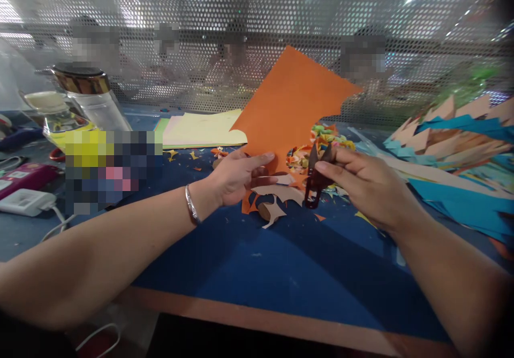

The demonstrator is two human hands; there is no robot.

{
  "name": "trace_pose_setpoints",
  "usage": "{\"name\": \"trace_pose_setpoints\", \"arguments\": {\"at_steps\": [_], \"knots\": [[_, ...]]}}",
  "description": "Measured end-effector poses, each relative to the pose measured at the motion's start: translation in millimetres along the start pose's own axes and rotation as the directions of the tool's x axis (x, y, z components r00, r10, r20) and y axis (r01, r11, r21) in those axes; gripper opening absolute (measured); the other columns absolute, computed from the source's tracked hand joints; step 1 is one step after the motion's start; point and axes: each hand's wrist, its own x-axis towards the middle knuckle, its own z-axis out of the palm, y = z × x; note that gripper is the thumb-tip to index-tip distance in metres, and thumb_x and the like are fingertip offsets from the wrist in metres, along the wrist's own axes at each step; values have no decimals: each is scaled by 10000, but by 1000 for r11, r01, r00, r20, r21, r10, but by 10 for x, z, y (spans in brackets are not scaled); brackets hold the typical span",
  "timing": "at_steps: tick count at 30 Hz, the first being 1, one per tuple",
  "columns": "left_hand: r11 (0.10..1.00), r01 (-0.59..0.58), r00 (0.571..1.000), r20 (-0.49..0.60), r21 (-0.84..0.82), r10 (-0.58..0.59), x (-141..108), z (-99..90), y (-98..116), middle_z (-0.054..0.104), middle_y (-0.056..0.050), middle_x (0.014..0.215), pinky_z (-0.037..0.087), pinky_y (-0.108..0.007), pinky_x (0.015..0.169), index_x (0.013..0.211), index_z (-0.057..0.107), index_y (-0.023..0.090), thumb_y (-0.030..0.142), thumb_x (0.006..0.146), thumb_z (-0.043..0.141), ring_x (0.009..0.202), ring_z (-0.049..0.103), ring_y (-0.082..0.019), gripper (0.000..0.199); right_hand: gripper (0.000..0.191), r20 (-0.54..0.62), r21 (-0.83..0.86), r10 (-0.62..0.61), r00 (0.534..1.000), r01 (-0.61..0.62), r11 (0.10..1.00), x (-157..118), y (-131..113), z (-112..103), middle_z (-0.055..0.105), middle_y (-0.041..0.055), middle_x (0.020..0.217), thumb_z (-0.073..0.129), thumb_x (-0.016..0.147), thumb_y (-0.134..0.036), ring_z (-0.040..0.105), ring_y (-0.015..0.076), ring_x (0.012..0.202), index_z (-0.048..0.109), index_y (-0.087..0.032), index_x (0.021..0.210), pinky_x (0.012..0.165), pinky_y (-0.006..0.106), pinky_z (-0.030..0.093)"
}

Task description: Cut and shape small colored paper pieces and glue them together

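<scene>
Beyond the blue tabletop (257, 261) stands a grey perforated metal screen (160, 5), with blurred figures showing through it. From where I stand, I see the person's left hand (236, 176) closed on the lower edge of a large bright-orange sheet of paper (297, 96), thumb flat on its face; the sheet tilts up above the table, curved bites cut from its edges. The right hand (365, 181) is curled around small dark-red snips (312, 189), their pointed blades upward and parted, just beside the sheet. Under and between the hands lie curved tan paper offcuts (283, 192) and a heap of multicoloured paper scraps (299, 159). Farther left sits a stack of pale-yellow paper (204, 128), then a clear bottle with a brown-and-gold lid (98, 109); at the right, layered blue and beige paper cutouts (466, 203) spread out.
</scene>
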Motion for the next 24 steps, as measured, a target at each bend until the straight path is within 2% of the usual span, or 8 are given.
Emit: {"name": "trace_pose_setpoints", "arguments": {"at_steps": [2, 6, 8, 10, 13, 17, 20, 24], "knots": [[998, 56, 995, 78, -15, -54, -22, 34, -35, 767, -57, 889, 600, -259, 668, 910, 747, 141, 105, 981, 652, 666, 723, -116, 123, 305, -50, 18, -12, 999, 13, 1000, -8, -41, 58, 731, 62, 896, 633, 939, -530, 656, 257, 908, 656, -243, 839, 782, 375, 506], [990, 144, 975, 171, 4, -143, -45, 76, -88, 795, -111, 908, 627, -311, 710, 936, 736, 129, 132, 1006, 605, 723, 796, -202, 148, 285, -148, -20, -70, 986, 68, 998, -22, -124, 166, 694, 48, 768, 630, 922, -492, 631, 231, 777, 644, -246, 778, 723, 373, 515], [985, 170, 968, 186, 12, -169, -49, 83, -97, 803, -118, 901, 635, -321, 734, 984, 731, 122, 127, 1018, 575, 722, 797, -203, 160, 327, -193, -61, -81, 978, 70, 996, -33, -162, 204, 613, 20, 652, 626, 919, -477, 582, 204, 681, 548, -256, 690, 660, 353, 494], [983, 182, 965, 189, 12, -181, -51, 89, -96, 807, -115, 883, 638, -308, 758, 995, 726, 113, 105, 1029, 535, 725, 790, -185, 194, 357, -216, -94, -89, 972, 71, 993, -44, -191, 227, 576, 9, 618, 625, 917, -480, 556, 190, 638, 501, -260, 664, 619, 339, 473], [988, 156, 972, 179, 9, -155, -54, 103, -90, 815, -110, 889, 631, -294, 776, 981, 732, 126, 86, 1031, 520, 710, 772, -159, 221, 338, -189, -92, -80, 979, 63, 994, -49, -203, 239, 635, 20, 675, 648, 902, -533, 592, 196, 652, 571, -261, 718, 604, 336, 477], [993, 108, 978, 173, 46, -114, -60, 118, -86, 822, -120, 942, 622, -344, 865, 1053, 758, 123, 87, 1027, 535, 759, 776, -167, 227, 373, -146, -128, -69, 987, 50, 990, -35, -150, 241, 664, 34, 712, 671, 884, -596, 644, 232, 717, 624, -252, 748, 659, 367, 511], [994, 84, 975, 201, 70, -97, -63, 111, -86, 820, -122, 942, 611, -351, 885, 1069, 772, 117, 112, 1032, 553, 776, 779, -170, 223, 404, -135, -172, -87, 987, 63, 983, -33, -92, 233, 691, 39, 765, 615, 930, -619, 663, 247, 782, 648, -249, 768, 732, 390, 515], [999, 49, 979, 199, 20, -52, -60, 101, -78, 819, -120, 974, 608, -348, 891, 973, 777, 120, 110, 1030, 565, 766, 776, -160, 220, 387, -163, -134, -100, 982, 78, 988, -50, -42, 215, 725, 46, 849, 509, 1017, -597, 689, 261, 872, 676, -269, 898, 766, 394, 527]]}}
